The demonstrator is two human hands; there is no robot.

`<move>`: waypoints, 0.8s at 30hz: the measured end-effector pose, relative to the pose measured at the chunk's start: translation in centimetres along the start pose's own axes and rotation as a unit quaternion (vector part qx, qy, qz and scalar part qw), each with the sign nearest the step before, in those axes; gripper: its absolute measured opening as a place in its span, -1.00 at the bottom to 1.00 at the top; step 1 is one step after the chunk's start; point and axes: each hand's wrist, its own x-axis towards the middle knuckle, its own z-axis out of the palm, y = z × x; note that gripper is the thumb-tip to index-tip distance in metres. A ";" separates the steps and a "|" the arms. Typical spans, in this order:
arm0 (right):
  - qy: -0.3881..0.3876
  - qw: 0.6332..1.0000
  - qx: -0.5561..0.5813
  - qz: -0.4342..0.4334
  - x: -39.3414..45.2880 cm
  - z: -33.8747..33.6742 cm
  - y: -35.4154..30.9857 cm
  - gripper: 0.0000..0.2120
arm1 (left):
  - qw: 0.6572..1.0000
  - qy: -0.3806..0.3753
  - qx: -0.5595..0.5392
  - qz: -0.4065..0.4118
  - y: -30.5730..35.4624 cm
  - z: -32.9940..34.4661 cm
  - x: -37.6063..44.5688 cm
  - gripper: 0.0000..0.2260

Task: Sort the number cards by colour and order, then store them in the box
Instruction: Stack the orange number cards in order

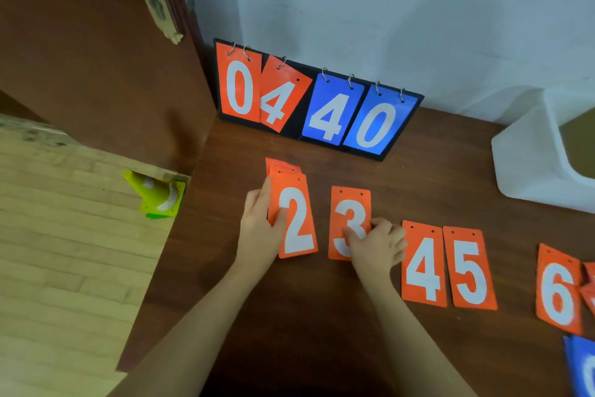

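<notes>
I am gripping the thin, stiff, slick orange stack [291,219] topped by 2 with my left hand [260,229] at its nine o'clock edge, while my right hand [378,245] is pinching card 3 [349,219] at its four o'clock corner, best lifted by an edge.

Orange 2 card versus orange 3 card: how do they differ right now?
The orange 2 card tops a small stack; the orange 3 card lies alone on the table. The left hand grips the 2's left edge; the right hand pinches the 3's lower right. The 2 tilts slightly; the 3 sits straighter. Both have white digits and two punched holes.
</notes>
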 end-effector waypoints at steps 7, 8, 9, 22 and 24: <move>-0.016 0.998 0.055 0.010 0.9 -0.4 -0.8 -0.58 | 0.999 -0.011 0.032 -0.009 -0.3 0.0 -0.3 -0.47; -0.016 0.996 0.091 -0.005 0.7 -0.5 -0.6 -0.67 | 0.999 -0.010 0.033 -0.008 -0.3 0.0 -0.4 -0.47; -0.020 0.990 0.136 -0.023 0.4 -0.7 -0.4 -0.74 | 0.999 -0.011 0.033 -0.007 -0.4 0.0 -0.5 -0.48; -0.048 0.933 0.337 -0.116 -3.3 -4.1 0.4 -0.81 | 0.993 -0.062 -0.085 0.054 4.4 2.9 -2.8 -0.55; -0.052 0.942 0.307 -0.127 -2.5 -4.4 1.5 -0.80 | 0.993 -0.060 -0.094 0.044 5.3 4.1 -3.2 -0.53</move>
